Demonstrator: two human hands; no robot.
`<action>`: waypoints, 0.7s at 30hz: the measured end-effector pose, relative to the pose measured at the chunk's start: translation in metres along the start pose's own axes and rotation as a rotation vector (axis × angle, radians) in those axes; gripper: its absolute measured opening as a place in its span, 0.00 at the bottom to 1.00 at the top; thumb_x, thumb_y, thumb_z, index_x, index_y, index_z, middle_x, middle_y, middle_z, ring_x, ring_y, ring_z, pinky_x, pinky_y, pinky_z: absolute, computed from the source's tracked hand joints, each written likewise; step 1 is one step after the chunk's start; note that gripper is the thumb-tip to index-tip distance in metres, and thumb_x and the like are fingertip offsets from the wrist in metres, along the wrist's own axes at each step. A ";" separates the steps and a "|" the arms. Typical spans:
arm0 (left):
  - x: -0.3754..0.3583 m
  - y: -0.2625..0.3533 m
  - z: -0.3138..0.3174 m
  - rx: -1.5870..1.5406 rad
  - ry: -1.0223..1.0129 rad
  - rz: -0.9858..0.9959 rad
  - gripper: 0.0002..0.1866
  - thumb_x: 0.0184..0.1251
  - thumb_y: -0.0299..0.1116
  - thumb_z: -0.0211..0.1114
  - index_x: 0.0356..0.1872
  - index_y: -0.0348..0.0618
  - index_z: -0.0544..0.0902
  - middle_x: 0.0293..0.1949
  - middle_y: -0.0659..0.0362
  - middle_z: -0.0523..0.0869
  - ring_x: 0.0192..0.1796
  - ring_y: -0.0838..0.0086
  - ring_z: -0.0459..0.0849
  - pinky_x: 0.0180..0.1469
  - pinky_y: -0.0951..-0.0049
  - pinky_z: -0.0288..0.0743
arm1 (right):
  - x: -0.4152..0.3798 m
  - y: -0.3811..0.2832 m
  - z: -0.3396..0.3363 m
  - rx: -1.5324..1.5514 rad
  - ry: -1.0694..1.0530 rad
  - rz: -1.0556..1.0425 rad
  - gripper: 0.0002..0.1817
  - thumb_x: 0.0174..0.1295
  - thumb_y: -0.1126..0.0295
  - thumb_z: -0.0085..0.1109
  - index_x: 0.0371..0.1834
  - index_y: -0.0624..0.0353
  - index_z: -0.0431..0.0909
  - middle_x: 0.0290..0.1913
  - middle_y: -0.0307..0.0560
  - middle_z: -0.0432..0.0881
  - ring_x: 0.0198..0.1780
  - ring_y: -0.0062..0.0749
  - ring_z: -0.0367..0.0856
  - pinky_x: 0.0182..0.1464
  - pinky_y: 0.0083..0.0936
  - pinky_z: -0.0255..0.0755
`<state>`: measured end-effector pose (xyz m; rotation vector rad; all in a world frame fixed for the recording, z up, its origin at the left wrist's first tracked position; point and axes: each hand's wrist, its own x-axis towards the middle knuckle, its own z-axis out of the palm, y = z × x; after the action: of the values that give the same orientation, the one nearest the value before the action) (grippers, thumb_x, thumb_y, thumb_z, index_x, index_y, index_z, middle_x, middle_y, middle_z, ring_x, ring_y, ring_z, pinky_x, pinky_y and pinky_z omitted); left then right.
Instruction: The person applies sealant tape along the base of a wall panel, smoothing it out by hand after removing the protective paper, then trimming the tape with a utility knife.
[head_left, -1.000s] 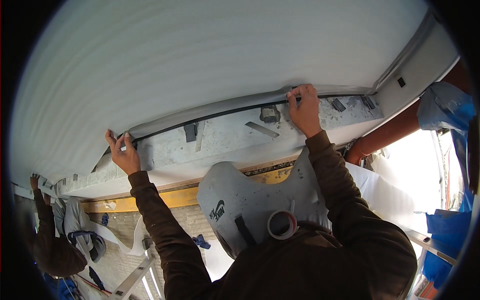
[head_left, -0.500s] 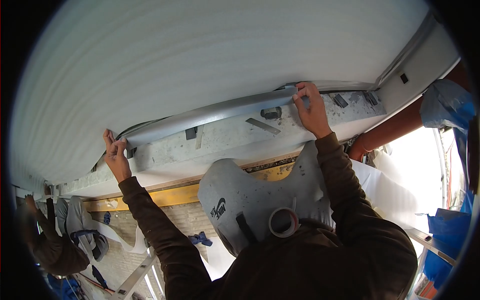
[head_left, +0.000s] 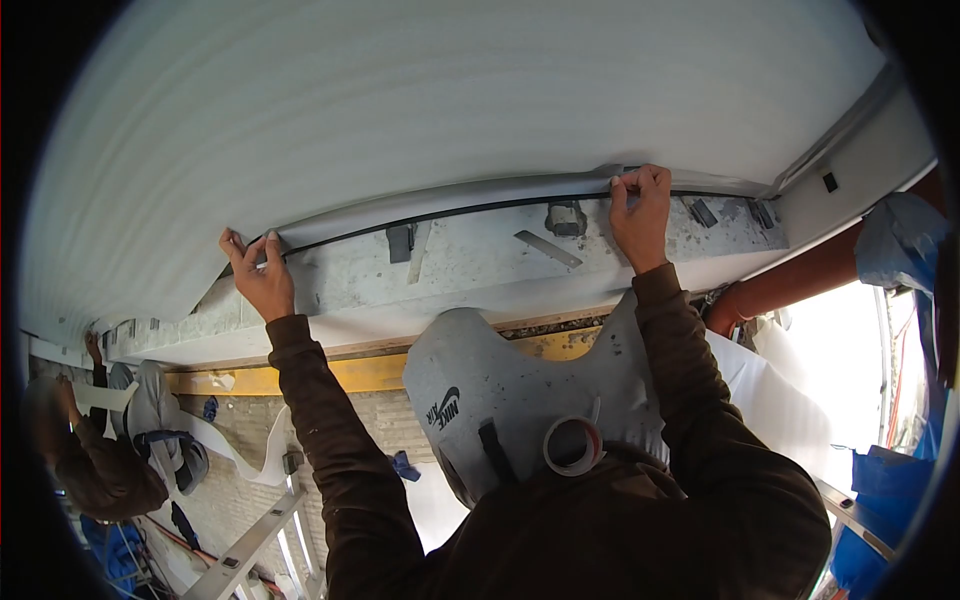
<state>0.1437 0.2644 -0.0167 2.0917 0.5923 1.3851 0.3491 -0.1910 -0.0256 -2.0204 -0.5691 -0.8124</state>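
A long grey strip (head_left: pixel 440 198) runs along the lower edge of a big white sheet-like surface (head_left: pixel 450 100), just above a thin black line. My left hand (head_left: pixel 262 275) pinches the strip's left end between bent fingers. At the right end, the fingertips of my right hand (head_left: pixel 642 220) are closed on it. Beneath lies a pale, stained ledge (head_left: pixel 345 265). On the ledge sit dark blocks, one (head_left: pixel 400 243) nearer my left hand and another (head_left: pixel 566 220) beside my right. A thin flat grey piece (head_left: pixel 548 249) lies between my hands.
A roll of tape (head_left: pixel 573 446) rests at my lap on grey trousers. An orange-brown pipe (head_left: pixel 790 280) and blue plastic (head_left: pixel 880 510) are at right. A yellow beam (head_left: pixel 370 374) runs below the ledge. Ladder parts (head_left: pixel 250 545) stand lower left, near another person (head_left: pixel 105 470).
The strip has tilted up against the white surface, and a black line now shows under it. Both hands still grip its ends. The other person's arm has moved, with a pale strip beside it.
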 end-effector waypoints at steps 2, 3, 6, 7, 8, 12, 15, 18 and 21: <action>0.001 -0.003 0.004 -0.005 0.025 -0.003 0.12 0.65 0.29 0.70 0.38 0.25 0.87 0.74 0.51 0.67 0.74 0.52 0.69 0.71 0.64 0.64 | 0.000 -0.004 -0.001 -0.014 -0.009 -0.001 0.06 0.62 0.78 0.63 0.32 0.66 0.75 0.41 0.51 0.71 0.39 0.39 0.75 0.42 0.29 0.74; 0.001 -0.005 0.005 -0.024 0.044 0.001 0.12 0.64 0.29 0.71 0.37 0.25 0.87 0.74 0.51 0.67 0.73 0.52 0.70 0.70 0.64 0.64 | 0.001 -0.006 -0.001 -0.038 -0.007 -0.001 0.06 0.62 0.77 0.63 0.32 0.66 0.75 0.41 0.52 0.71 0.39 0.39 0.75 0.42 0.30 0.74; -0.001 0.001 0.005 -0.024 0.077 -0.006 0.12 0.62 0.29 0.72 0.36 0.26 0.87 0.73 0.51 0.68 0.73 0.53 0.71 0.69 0.66 0.65 | 0.002 -0.005 -0.001 -0.072 -0.038 -0.016 0.06 0.61 0.77 0.62 0.32 0.66 0.75 0.42 0.54 0.70 0.42 0.42 0.74 0.44 0.33 0.74; -0.001 0.001 0.007 -0.055 0.095 -0.014 0.11 0.61 0.29 0.72 0.35 0.26 0.87 0.73 0.51 0.68 0.72 0.54 0.72 0.69 0.66 0.66 | 0.001 -0.004 -0.001 -0.099 -0.051 -0.029 0.06 0.62 0.77 0.62 0.32 0.65 0.74 0.42 0.54 0.70 0.42 0.42 0.75 0.44 0.33 0.74; -0.001 0.004 0.007 -0.060 0.103 -0.025 0.11 0.61 0.29 0.72 0.35 0.27 0.87 0.73 0.51 0.68 0.72 0.54 0.72 0.69 0.66 0.66 | 0.002 -0.004 0.000 -0.098 -0.050 -0.018 0.06 0.62 0.76 0.62 0.32 0.65 0.74 0.42 0.53 0.70 0.42 0.42 0.75 0.44 0.33 0.74; -0.001 0.006 0.006 -0.038 0.111 -0.012 0.10 0.61 0.28 0.71 0.34 0.27 0.87 0.72 0.52 0.69 0.72 0.53 0.72 0.68 0.65 0.68 | 0.001 -0.001 0.003 -0.085 -0.056 0.035 0.07 0.63 0.75 0.62 0.33 0.65 0.73 0.42 0.52 0.70 0.40 0.40 0.75 0.44 0.33 0.74; -0.002 0.010 0.006 -0.021 0.114 -0.043 0.09 0.60 0.28 0.70 0.33 0.28 0.87 0.72 0.52 0.69 0.72 0.52 0.73 0.66 0.65 0.71 | 0.001 -0.002 0.002 -0.129 -0.065 0.012 0.07 0.63 0.75 0.62 0.34 0.64 0.73 0.43 0.52 0.70 0.39 0.39 0.74 0.43 0.33 0.73; -0.001 0.007 0.009 0.034 0.138 -0.001 0.09 0.60 0.29 0.71 0.31 0.29 0.87 0.72 0.51 0.68 0.70 0.51 0.74 0.62 0.65 0.74 | 0.002 -0.002 0.003 -0.129 -0.070 0.018 0.07 0.63 0.75 0.61 0.34 0.64 0.73 0.43 0.53 0.70 0.38 0.38 0.74 0.43 0.32 0.73; -0.004 0.009 0.010 0.060 0.147 0.001 0.09 0.59 0.30 0.71 0.30 0.30 0.87 0.72 0.50 0.68 0.69 0.51 0.75 0.60 0.66 0.75 | 0.001 -0.003 0.003 -0.134 -0.075 0.043 0.07 0.63 0.74 0.62 0.33 0.64 0.73 0.43 0.53 0.70 0.38 0.38 0.74 0.43 0.32 0.73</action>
<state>0.1521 0.2532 -0.0171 2.0482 0.7003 1.5492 0.3487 -0.1868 -0.0239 -2.1858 -0.5238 -0.7688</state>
